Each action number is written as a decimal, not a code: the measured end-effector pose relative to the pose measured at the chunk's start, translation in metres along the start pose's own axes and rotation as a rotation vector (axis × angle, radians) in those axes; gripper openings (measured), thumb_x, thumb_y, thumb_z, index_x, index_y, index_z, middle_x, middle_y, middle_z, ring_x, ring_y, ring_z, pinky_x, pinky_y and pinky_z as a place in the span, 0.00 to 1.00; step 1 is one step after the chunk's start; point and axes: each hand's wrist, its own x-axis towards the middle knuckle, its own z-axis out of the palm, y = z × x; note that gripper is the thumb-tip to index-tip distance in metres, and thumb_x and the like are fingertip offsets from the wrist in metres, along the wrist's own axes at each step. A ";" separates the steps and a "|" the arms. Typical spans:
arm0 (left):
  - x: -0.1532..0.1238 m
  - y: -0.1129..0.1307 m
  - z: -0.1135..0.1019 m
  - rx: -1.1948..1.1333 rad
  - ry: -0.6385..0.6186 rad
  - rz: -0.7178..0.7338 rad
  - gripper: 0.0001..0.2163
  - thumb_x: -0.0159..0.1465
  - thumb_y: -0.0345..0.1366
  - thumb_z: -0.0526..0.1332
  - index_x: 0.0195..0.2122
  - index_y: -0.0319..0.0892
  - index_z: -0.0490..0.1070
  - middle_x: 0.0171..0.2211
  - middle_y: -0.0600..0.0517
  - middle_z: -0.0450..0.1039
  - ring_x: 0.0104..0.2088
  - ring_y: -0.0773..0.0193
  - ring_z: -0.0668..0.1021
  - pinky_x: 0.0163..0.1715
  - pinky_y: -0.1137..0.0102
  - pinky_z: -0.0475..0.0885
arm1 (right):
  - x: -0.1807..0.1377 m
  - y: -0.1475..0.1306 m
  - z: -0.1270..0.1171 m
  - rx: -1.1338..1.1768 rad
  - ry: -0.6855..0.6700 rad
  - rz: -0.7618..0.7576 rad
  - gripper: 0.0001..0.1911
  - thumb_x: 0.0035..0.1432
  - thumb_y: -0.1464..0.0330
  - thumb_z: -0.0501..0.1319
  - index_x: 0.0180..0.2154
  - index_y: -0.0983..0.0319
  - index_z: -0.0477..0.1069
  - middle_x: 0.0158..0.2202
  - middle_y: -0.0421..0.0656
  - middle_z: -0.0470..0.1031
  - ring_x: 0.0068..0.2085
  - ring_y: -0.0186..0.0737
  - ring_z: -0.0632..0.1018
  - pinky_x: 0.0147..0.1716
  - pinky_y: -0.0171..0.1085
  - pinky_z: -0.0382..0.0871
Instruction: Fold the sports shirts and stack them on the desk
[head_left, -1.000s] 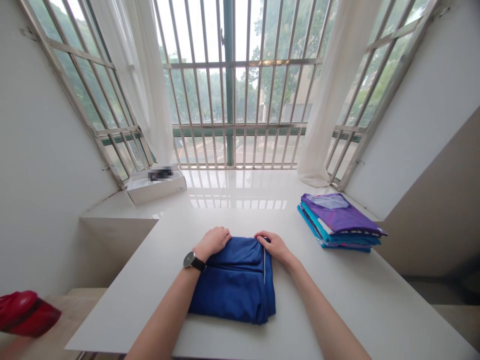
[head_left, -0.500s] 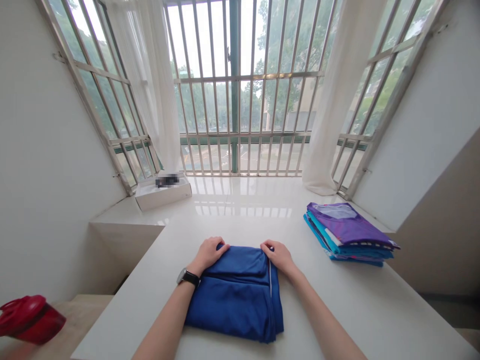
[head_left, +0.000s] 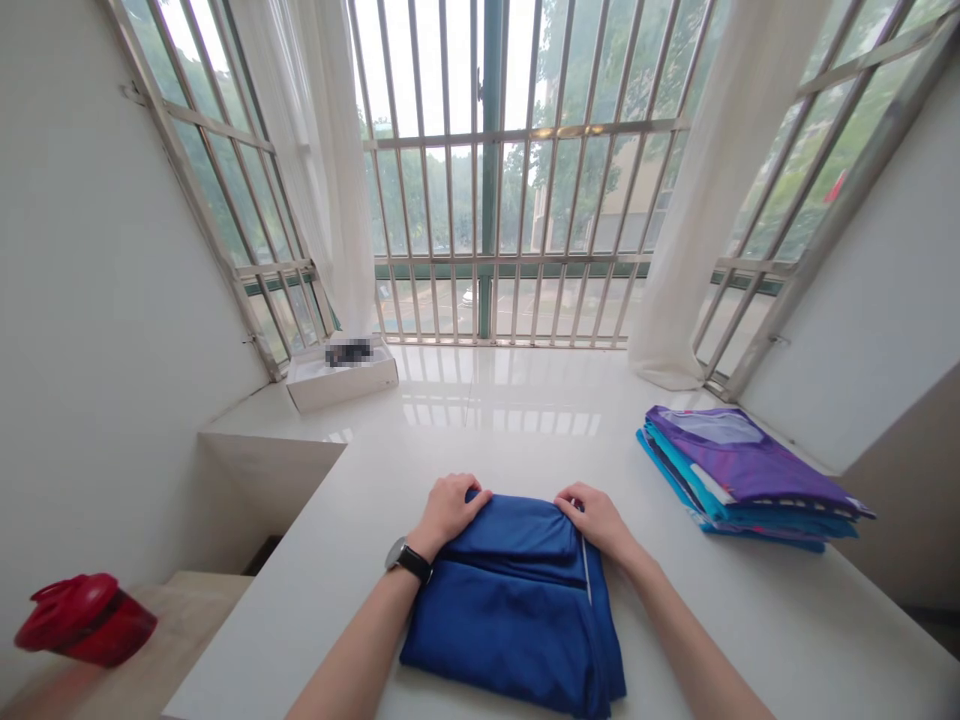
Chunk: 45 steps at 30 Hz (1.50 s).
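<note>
A folded dark blue garment (head_left: pixel 502 630) with a thin white stripe along its right side lies on the white tabletop; its exact kind cannot be told. My left hand (head_left: pixel 452 512), with a black-strapped watch (head_left: pixel 408 560) on the wrist, is closed on the far left corner, thumb over the cloth. At the far right corner, beside the stripe, my right hand (head_left: pixel 592 515) pinches the fabric. Both hands' fingertips are partly hidden behind the folded edge. A crease runs across the middle of the cloth.
On the right sits a stack of folded purple and turquoise clothes (head_left: pixel 742 475). A white box (head_left: pixel 345 380) with a blurred dark item stands by the window at back left. Below the table's left edge is a red lidded container (head_left: pixel 86 620). Barred windows (head_left: pixel 487 190) and white curtains (head_left: pixel 682 250) surround the ledge.
The whole scene has shifted rightward in view as the camera turned slightly left. Both hands keep the same hold on the blue garment's far corners, and its folds look unchanged.
</note>
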 end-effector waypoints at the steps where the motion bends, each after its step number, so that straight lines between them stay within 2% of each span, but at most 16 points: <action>1: 0.000 0.001 0.000 0.003 0.000 -0.003 0.14 0.67 0.47 0.57 0.34 0.45 0.75 0.37 0.49 0.79 0.40 0.56 0.78 0.44 0.65 0.68 | 0.000 0.001 0.000 -0.004 0.010 0.007 0.17 0.57 0.58 0.54 0.29 0.57 0.78 0.32 0.44 0.79 0.35 0.44 0.78 0.39 0.41 0.69; 12: 0.002 0.009 0.003 0.041 0.026 -0.056 0.14 0.67 0.47 0.57 0.33 0.45 0.76 0.37 0.48 0.80 0.41 0.55 0.78 0.45 0.63 0.67 | -0.002 0.010 -0.007 -0.048 0.104 0.022 0.17 0.58 0.57 0.53 0.26 0.56 0.75 0.31 0.45 0.79 0.34 0.46 0.78 0.39 0.42 0.68; 17: 0.004 0.013 0.005 0.056 0.036 -0.083 0.14 0.67 0.47 0.57 0.34 0.45 0.76 0.36 0.48 0.80 0.41 0.54 0.78 0.46 0.62 0.66 | -0.001 0.013 -0.009 -0.056 0.140 0.036 0.17 0.58 0.57 0.53 0.27 0.57 0.76 0.34 0.47 0.79 0.37 0.47 0.78 0.42 0.44 0.69; 22: 0.003 0.014 0.005 0.055 0.044 -0.066 0.14 0.67 0.47 0.57 0.34 0.44 0.76 0.36 0.48 0.79 0.42 0.54 0.77 0.45 0.62 0.66 | -0.002 0.013 -0.009 -0.089 0.086 0.033 0.18 0.61 0.58 0.51 0.31 0.57 0.76 0.37 0.47 0.80 0.39 0.48 0.79 0.44 0.44 0.69; 28: 0.003 0.015 0.004 0.010 0.037 -0.024 0.12 0.67 0.45 0.58 0.34 0.44 0.76 0.37 0.48 0.78 0.42 0.55 0.77 0.47 0.62 0.66 | -0.004 -0.002 -0.003 -0.128 0.068 -0.080 0.19 0.66 0.58 0.50 0.44 0.57 0.77 0.47 0.47 0.80 0.50 0.49 0.77 0.53 0.45 0.66; 31: 0.002 0.015 0.003 0.000 0.037 -0.023 0.12 0.67 0.44 0.58 0.34 0.44 0.76 0.37 0.48 0.78 0.42 0.56 0.77 0.47 0.63 0.67 | -0.004 -0.002 0.002 -0.200 0.021 -0.093 0.17 0.66 0.62 0.50 0.42 0.56 0.78 0.44 0.47 0.80 0.47 0.48 0.78 0.51 0.44 0.66; 35: 0.001 0.015 0.004 0.004 0.050 -0.022 0.12 0.67 0.44 0.58 0.34 0.44 0.76 0.37 0.48 0.78 0.42 0.56 0.77 0.46 0.63 0.67 | -0.005 0.007 -0.003 -0.269 0.022 -0.027 0.17 0.65 0.65 0.50 0.37 0.56 0.78 0.41 0.47 0.79 0.44 0.47 0.77 0.48 0.42 0.66; 42: 0.001 0.014 0.006 0.006 0.067 -0.018 0.12 0.67 0.44 0.58 0.34 0.44 0.76 0.36 0.49 0.79 0.41 0.57 0.77 0.46 0.64 0.66 | -0.009 0.013 -0.018 -0.111 -0.089 -0.080 0.18 0.64 0.59 0.52 0.43 0.56 0.79 0.44 0.45 0.78 0.46 0.45 0.76 0.49 0.40 0.67; 45: 0.001 0.014 0.007 0.008 0.068 -0.018 0.12 0.67 0.44 0.58 0.34 0.44 0.76 0.36 0.49 0.79 0.41 0.57 0.77 0.46 0.63 0.66 | -0.009 0.012 -0.018 -0.130 -0.092 -0.068 0.18 0.63 0.58 0.53 0.41 0.55 0.80 0.44 0.44 0.78 0.46 0.46 0.77 0.47 0.40 0.67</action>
